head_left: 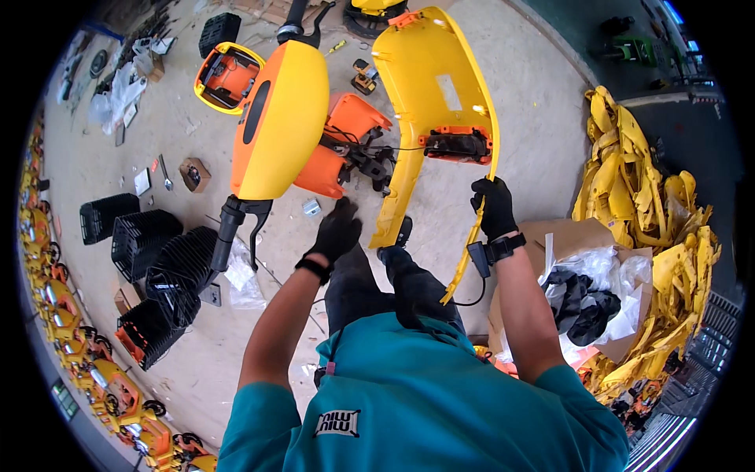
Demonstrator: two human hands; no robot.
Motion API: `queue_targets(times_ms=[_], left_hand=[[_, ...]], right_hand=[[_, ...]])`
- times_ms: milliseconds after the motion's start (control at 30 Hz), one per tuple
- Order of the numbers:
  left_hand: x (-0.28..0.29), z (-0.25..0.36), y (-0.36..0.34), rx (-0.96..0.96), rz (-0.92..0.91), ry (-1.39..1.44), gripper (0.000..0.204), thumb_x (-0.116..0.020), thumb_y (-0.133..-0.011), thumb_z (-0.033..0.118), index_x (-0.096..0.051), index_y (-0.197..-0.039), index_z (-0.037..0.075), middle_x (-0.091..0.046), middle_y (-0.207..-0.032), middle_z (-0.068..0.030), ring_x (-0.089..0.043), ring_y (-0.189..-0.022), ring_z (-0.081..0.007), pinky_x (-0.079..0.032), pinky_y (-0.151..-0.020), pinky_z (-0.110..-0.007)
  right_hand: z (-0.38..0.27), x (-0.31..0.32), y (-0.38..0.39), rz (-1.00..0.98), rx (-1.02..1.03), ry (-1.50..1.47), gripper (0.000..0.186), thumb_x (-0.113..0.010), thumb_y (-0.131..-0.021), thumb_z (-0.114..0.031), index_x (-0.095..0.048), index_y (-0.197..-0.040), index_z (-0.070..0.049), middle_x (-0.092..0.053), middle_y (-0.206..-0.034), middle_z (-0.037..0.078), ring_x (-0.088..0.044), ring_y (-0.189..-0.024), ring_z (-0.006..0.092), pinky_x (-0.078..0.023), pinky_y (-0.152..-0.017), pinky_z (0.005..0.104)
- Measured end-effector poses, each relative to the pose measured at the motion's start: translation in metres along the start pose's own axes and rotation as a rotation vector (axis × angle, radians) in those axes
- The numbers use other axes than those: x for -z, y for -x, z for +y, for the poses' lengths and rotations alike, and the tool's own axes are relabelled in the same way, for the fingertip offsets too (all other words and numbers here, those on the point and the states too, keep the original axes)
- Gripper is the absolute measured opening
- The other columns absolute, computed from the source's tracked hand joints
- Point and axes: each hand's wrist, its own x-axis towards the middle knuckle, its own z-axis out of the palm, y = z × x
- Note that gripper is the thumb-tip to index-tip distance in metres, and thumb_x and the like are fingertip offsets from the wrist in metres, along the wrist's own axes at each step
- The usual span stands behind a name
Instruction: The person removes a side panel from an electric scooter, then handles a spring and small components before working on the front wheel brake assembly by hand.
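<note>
A yellow scooter head cover with handlebar grips and brake levers stands ahead of me, left of centre. Beneath it show orange body parts and a dark metal mechanism with cables. To its right a large curved yellow body panel stands with its inner side toward me. An orange-framed black lamp unit sits in that panel, and a thin cable runs from it to the scooter. My right hand, black-gloved, is closed on the panel's near right edge. My left hand, also gloved, hangs below the orange parts with fingers extended, holding nothing visible.
Black plastic baskets stack at the left, near a wrench and a small open carton. A cordless drill lies beyond the scooter. Right of me are a plastic-filled cardboard box and a heap of yellow panels.
</note>
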Motion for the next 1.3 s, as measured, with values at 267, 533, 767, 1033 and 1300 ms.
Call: queue_targets(times_ms=[267,533,767,1033,1300], left_hand=[[-0.054,0.001,-0.165,0.152,-0.245,-0.561,0.047,-0.057,-0.080,0.023,-0.050,-0.122,0.003,-0.050,-0.125,-0.0262,-0.049,-0.116,-0.0390,-0.039,-0.097,-0.049],[-0.097,-0.056,-0.217,0.174,-0.560,-0.628,0.064,-0.056,-0.081,0.042,-0.036,-0.138,0.021,-0.034,-0.141,-0.0230,-0.047,-0.121,-0.0393,-0.039,-0.099,-0.051],[-0.092,-0.051,-0.209,-0.142,-0.410,-0.403,0.045,-0.054,-0.083,0.021,-0.046,-0.125,0.009,-0.059,-0.108,-0.0187,-0.059,-0.097,-0.0372,-0.046,-0.083,-0.048],[-0.054,0.025,-0.214,0.076,-0.554,-0.061,0.046,-0.056,-0.084,0.023,-0.042,-0.126,0.008,-0.066,-0.090,-0.0200,-0.064,-0.087,-0.0367,-0.049,-0.076,-0.043],[-0.070,-0.009,-0.195,0.213,-0.606,0.018,0.031,-0.059,-0.082,0.025,-0.061,-0.097,-0.002,-0.064,-0.087,-0.0244,-0.062,-0.084,-0.0398,-0.050,-0.074,-0.046]], right_hand=[[-0.002,-0.010,0.001,0.069,-0.067,-0.020,0.040,-0.065,-0.073,-0.005,-0.050,-0.110,0.000,-0.054,-0.068,0.001,-0.046,-0.051,0.0083,-0.037,-0.048,0.0223],[0.006,0.010,0.000,0.072,-0.110,-0.068,0.048,-0.066,-0.074,-0.001,-0.047,-0.118,0.002,-0.053,-0.072,0.002,-0.050,-0.056,0.0079,-0.040,-0.050,0.0203],[0.026,-0.004,-0.008,0.250,-0.002,0.171,0.050,-0.069,-0.071,-0.005,-0.050,-0.117,0.003,-0.057,-0.083,0.006,-0.055,-0.070,0.0135,-0.046,-0.062,0.0267],[0.032,-0.030,-0.018,0.382,0.067,0.363,0.056,-0.070,-0.067,-0.012,-0.049,-0.117,0.003,-0.061,-0.096,0.014,-0.060,-0.081,0.0229,-0.049,-0.072,0.0327],[0.038,-0.068,-0.016,0.452,0.237,0.571,0.050,-0.070,-0.065,-0.012,-0.051,-0.110,0.001,-0.060,-0.096,0.019,-0.058,-0.085,0.0337,-0.047,-0.074,0.0402]])
